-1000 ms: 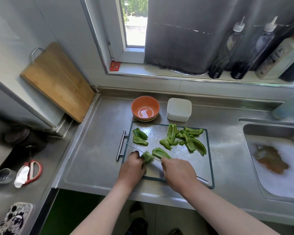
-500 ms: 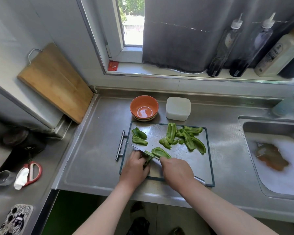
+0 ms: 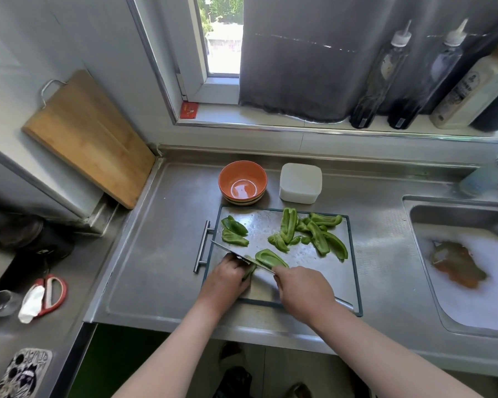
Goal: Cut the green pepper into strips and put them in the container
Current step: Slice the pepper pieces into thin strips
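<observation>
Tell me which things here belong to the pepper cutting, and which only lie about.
Job: knife, pepper pieces, metal cutting board, left hand, right hand; orange bowl or white box, whichever is the container.
Lying about: wooden board, red scissors, bottles, sink.

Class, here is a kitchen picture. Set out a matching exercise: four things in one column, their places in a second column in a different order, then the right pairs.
Things
1. round orange bowl
2. white square plastic container
3. rectangular wooden board
4. red-handled scissors

Places
A. leaning against the wall at the left
B. lying on the lower counter, far left
C. behind the steel chopping board, on the side nearer the sink
D. behind the steel chopping board, at its left corner

Pairs: 1-D, 2-C, 3-A, 4-B
</observation>
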A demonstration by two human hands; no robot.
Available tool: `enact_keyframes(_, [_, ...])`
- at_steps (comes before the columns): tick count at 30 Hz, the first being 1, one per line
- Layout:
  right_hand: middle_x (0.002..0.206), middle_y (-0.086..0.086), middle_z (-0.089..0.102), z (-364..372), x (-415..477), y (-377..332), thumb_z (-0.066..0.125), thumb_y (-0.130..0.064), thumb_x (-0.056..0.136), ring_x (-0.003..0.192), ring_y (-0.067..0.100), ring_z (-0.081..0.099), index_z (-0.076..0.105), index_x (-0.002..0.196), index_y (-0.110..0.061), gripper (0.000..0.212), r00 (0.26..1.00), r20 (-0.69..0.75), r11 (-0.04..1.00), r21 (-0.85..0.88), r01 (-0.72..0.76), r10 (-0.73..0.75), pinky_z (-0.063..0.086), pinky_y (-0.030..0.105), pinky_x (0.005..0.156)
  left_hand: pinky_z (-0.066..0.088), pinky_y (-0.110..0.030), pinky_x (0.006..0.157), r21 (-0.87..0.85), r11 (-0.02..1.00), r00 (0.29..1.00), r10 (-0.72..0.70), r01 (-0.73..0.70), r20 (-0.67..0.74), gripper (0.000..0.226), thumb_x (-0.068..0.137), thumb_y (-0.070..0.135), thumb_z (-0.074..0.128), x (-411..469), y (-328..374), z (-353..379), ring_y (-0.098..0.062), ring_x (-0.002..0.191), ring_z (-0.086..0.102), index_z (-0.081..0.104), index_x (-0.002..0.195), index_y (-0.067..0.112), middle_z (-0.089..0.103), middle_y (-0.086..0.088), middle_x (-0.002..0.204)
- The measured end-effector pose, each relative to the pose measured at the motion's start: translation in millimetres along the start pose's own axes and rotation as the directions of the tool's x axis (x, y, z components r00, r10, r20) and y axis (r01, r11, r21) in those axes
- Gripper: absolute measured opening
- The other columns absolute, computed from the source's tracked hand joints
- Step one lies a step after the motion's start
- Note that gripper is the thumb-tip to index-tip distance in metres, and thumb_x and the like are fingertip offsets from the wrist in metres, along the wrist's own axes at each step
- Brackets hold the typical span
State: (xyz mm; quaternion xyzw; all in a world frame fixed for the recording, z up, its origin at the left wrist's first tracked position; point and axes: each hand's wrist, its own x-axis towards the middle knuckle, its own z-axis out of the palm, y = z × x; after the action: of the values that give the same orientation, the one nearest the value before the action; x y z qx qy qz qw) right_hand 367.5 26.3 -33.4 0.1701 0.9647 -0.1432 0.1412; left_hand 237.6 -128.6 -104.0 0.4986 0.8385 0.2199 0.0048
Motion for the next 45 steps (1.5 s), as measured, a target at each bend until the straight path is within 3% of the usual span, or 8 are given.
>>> enact_keyframes(3, [0.073,0.003,0.047,3,-3,-4,0.043,-0.004,0.09,0.066,0.033,0.048,0.04,0.091,-0.021,0.017,0.999,0.035,0.999,-0.029,-0.017,0.018,0.024,0.034,0.047,0.058,-0.032,0.076,-0.004,1.0,1.0,-0.001,0.001,0.003,0.036,0.065,0.013,0.087,-5,-3,4,-0.021,0.099,0.059,0.076,0.1,0.014,0.071,-0.003,0.095])
enact_keyframes(14, [0.076,0.001,0.046,7,-7,-8,0.043,0.0,0.09,0.068,0.031,0.047,0.038,0.095,-0.022,0.023,1.0,0.015,0.999,-0.025,0.023,-0.022,0.036,0.035,0.058,0.057,-0.027,0.068,-0.033,0.998,0.999,-0.047,0.047,0.0,0.043,0.05,0.009,0.094,-9,-1,5,-0.024,0.089,0.066,0.078,0.09,0.012,0.072,-0.002,0.087])
enact_keyframes(24, [0.067,-0.002,0.036,16,24,-7,0.045,-0.004,0.088,0.069,0.03,0.046,0.041,0.092,-0.021,0.018,0.995,0.1,0.999,0.023,-0.031,0.028,0.029,0.035,0.053,0.053,-0.025,0.07,-0.142,0.99,0.999,-0.028,0.024,-0.026,0.01,0.074,0.014,0.073,-5,-9,7,-0.017,0.088,0.057,0.076,0.083,0.012,0.068,0.003,0.083])
enact_keyframes(34, [0.076,-0.001,0.05,19,51,-17,0.045,-0.011,0.092,0.074,0.029,0.055,0.044,0.09,-0.021,0.011,0.988,0.139,0.987,0.139,-0.08,0.061,0.036,0.035,0.055,0.046,-0.011,0.077,-0.196,0.981,1.0,-0.002,0.002,0.0,0.012,0.076,0.009,0.073,-15,-26,9,-0.01,0.085,0.053,0.077,0.086,0.014,0.07,0.007,0.087])
enact_keyframes(37, [0.092,0.006,0.065,13,44,-8,0.043,-0.025,0.1,0.078,0.028,0.056,0.056,0.097,-0.022,0.013,0.99,0.124,0.975,0.204,-0.092,0.068,0.04,0.036,0.061,0.046,-0.013,0.084,-0.194,0.98,0.999,-0.043,0.045,0.018,0.016,0.074,0.011,0.075,-16,-32,4,-0.007,0.092,0.052,0.076,0.089,0.015,0.068,0.007,0.091])
enact_keyframes(39, [0.091,0.004,0.067,5,36,3,0.042,-0.035,0.103,0.077,0.025,0.057,0.061,0.098,-0.025,0.022,0.989,0.109,0.954,0.273,-0.127,0.101,0.045,0.037,0.064,0.052,-0.025,0.085,-0.186,0.977,0.993,-0.091,0.103,0.068,0.018,0.078,0.018,0.077,-16,-33,1,-0.005,0.097,0.053,0.073,0.095,0.017,0.066,0.008,0.098])
enact_keyframes(41, [0.084,0.001,0.067,-6,31,13,0.043,-0.038,0.103,0.075,0.024,0.059,0.06,0.091,-0.025,0.024,0.988,0.073,0.933,0.325,-0.155,0.139,0.045,0.036,0.063,0.05,-0.022,0.087,-0.186,0.968,0.982,-0.152,0.171,0.112,0.023,0.081,0.028,0.078,-13,-33,-3,-0.004,0.1,0.053,0.07,0.1,0.017,0.063,0.01,0.103])
enact_keyframes(45, [0.08,-0.001,0.065,-25,36,28,0.044,-0.036,0.103,0.074,0.024,0.058,0.057,0.086,-0.027,0.023,0.978,-0.001,0.902,0.385,-0.194,0.21,0.036,0.034,0.056,0.042,-0.018,0.072,-0.186,0.941,0.95,-0.246,0.282,0.192,0.033,0.08,0.044,0.076,-1,-29,-14,-0.001,0.085,0.048,0.052,0.093,0.025,0.049,0.015,0.096])
